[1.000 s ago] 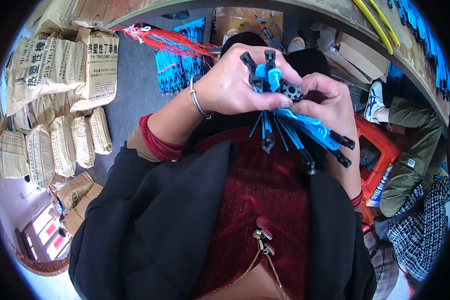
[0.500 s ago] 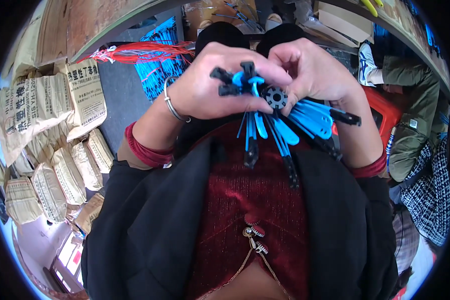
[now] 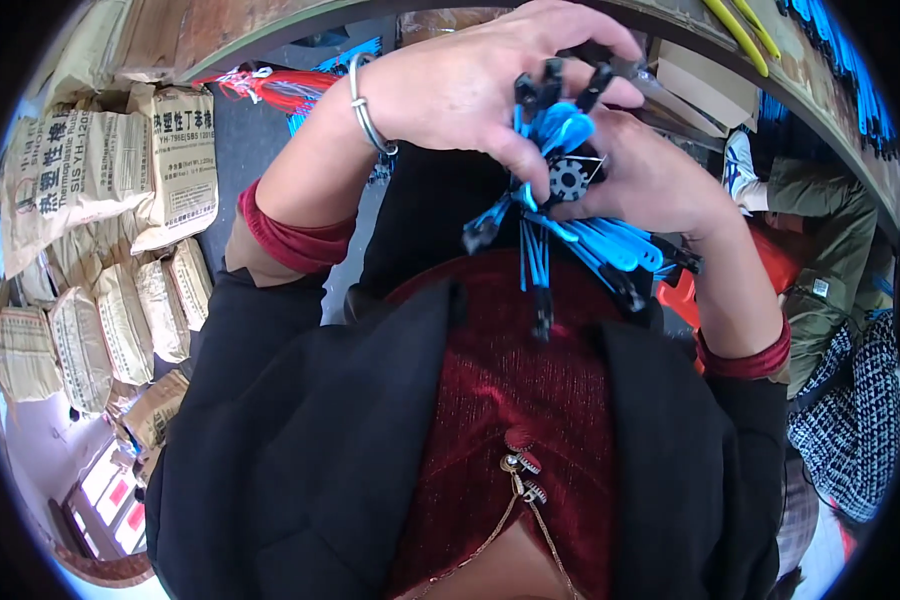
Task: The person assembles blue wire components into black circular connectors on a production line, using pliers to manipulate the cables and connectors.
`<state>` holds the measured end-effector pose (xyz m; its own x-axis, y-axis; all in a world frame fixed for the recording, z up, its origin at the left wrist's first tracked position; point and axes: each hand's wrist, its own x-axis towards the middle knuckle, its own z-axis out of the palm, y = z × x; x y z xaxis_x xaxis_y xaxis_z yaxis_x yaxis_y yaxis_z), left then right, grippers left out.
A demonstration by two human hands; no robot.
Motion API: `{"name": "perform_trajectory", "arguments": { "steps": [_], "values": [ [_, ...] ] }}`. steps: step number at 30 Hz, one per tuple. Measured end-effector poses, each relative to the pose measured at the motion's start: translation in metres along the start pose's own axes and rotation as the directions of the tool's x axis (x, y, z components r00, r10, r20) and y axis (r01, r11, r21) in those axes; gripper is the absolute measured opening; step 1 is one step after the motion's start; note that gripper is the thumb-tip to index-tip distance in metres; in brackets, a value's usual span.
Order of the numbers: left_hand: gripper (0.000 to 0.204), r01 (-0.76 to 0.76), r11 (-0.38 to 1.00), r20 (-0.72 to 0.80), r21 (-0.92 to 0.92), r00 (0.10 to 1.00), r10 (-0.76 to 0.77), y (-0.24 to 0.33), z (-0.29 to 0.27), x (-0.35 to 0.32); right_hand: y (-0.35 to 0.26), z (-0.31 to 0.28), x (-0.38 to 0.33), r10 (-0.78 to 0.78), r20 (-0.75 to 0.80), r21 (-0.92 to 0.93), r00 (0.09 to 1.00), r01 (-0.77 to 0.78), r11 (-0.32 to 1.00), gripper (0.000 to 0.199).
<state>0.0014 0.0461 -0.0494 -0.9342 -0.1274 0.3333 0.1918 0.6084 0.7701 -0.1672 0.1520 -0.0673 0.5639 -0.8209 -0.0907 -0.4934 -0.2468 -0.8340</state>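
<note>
Head view: over our lap (image 3: 420,215), short of the worktop's (image 3: 155,40) near edge, our right hand (image 3: 648,172) pinches the black hub (image 3: 568,180); our left hand (image 3: 460,95) has its fingers spread. Probably light and stiff, with bendy blue strips (image 3: 618,250), so we'd grab the rim.
</note>
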Motion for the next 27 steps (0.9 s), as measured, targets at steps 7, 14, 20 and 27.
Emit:
{"name": "perform_trajectory", "arguments": {
  "steps": [7, 14, 20, 27],
  "values": [
    [0.052, 0.332, 0.891, -0.316, -0.31, 0.848, -0.426, 0.016, 0.028, -0.047, 0.012, 0.022, -0.017, 0.26, -0.354, 0.397, 0.898, -0.108, 0.911, 0.059],
    [0.037, 0.312, 0.946, -0.51, -0.092, 0.801, -0.314, 0.018, 0.069, -0.05, -0.003, 0.046, -0.008, 0.236, -0.521, 0.178, 0.82, -0.166, 0.97, 0.058],
    [0.039, 0.33, 0.944, -0.557, -0.005, 0.783, -0.277, 0.007, 0.07, -0.048, -0.017, 0.044, -0.01, 0.27, -0.74, 0.226, 0.616, -0.15, 0.963, 0.059],
    [0.036, 0.245, 0.968, -0.602, -0.058, 0.765, -0.23, -0.004, 0.069, -0.049, -0.019, 0.038, -0.014, 0.377, -0.528, 0.253, 0.761, -0.282, 0.925, 0.04]
  ]
}}
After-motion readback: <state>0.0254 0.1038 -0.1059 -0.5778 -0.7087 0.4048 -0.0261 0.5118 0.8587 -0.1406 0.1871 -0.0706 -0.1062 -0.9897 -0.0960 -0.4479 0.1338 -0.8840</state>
